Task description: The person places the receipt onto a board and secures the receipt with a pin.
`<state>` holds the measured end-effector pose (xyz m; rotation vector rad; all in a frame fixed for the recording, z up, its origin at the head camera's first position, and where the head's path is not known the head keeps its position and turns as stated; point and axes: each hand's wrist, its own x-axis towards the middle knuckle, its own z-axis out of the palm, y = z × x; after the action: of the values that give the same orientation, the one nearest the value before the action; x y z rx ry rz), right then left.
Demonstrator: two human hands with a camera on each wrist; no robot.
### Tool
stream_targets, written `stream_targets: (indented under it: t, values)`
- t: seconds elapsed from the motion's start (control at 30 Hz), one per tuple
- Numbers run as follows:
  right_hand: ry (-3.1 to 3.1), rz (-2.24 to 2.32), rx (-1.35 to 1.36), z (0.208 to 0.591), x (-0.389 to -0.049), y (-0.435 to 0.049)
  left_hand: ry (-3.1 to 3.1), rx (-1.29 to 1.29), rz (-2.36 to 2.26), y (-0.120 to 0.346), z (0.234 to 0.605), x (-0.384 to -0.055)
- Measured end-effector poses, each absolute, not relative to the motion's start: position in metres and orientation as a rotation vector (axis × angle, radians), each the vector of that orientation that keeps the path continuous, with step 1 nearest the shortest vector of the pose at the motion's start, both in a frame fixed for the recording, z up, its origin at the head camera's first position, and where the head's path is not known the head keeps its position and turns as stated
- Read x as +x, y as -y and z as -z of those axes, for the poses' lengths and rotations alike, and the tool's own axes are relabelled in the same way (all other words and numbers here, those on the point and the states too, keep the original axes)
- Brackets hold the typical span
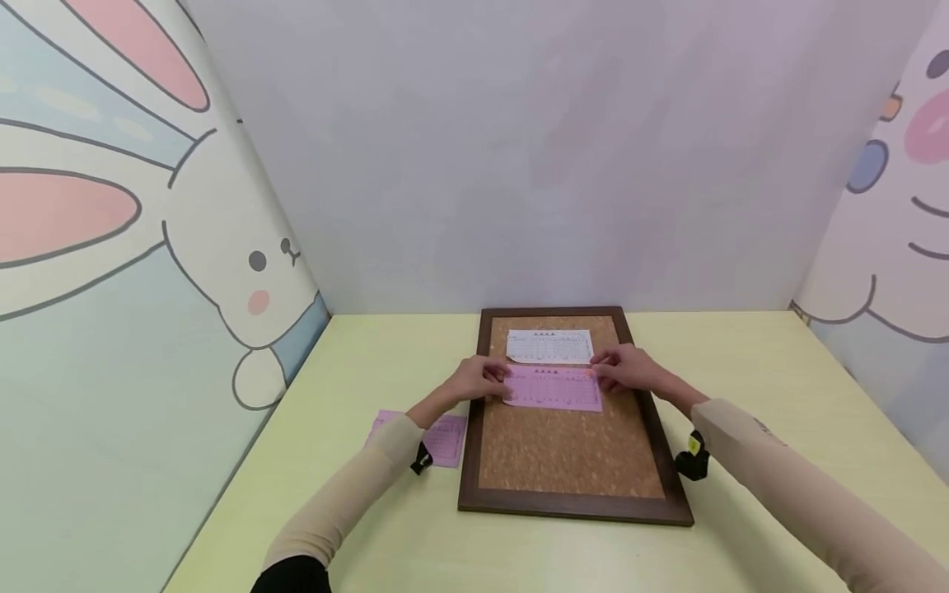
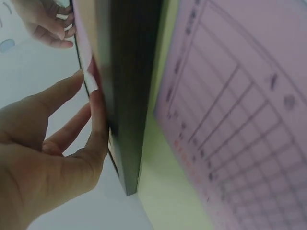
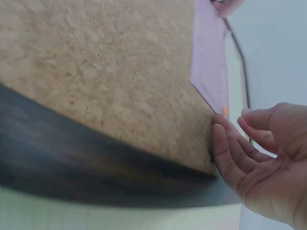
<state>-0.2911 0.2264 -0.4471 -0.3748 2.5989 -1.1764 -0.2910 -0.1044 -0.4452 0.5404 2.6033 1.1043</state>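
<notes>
A pink printed form (image 1: 552, 388) lies across the corkboard (image 1: 571, 453), just below a white printed form (image 1: 549, 347). My left hand (image 1: 480, 379) pinches the pink form's left edge, where the left wrist view shows the paper bending up between thumb and finger. At the form's upper right corner is my right hand (image 1: 624, 367), its fingertips right by a small orange spot (image 1: 591, 373). The right wrist view shows that hand's thumb (image 3: 259, 118) apart from its loosely bent fingers.
The board's dark wooden frame (image 1: 574, 506) rests on a pale yellow table (image 1: 385, 535). A second pink form (image 1: 445, 441) lies on the table at the board's left, partly under my left forearm. A plain wall (image 1: 549, 165) rises behind.
</notes>
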Motion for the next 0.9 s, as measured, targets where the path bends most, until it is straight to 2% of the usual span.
stream_targets:
  t: [0.23, 0.47, 0.7, 0.9]
  values:
    - [-2.612, 1.200, -0.398, 0.442, -0.277, -0.257, -2.511, 0.500, -1.209, 0.144, 0.429, -0.278]
    - [-2.628, 1.097, -0.417, 0.441, -0.265, -0.282, -2.556, 0.462, -1.140, 0.210, 0.424, -0.252]
    - [-2.605, 1.070, -0.378, 0.442, -0.261, -0.288, -2.879, 0.406, -0.916, 0.272, 0.435, -0.228]
    - [-2.602, 1.070, -0.340, 0.442, -0.261, -0.289, -2.926, 0.283, -0.854, 0.299, 0.445, -0.214]
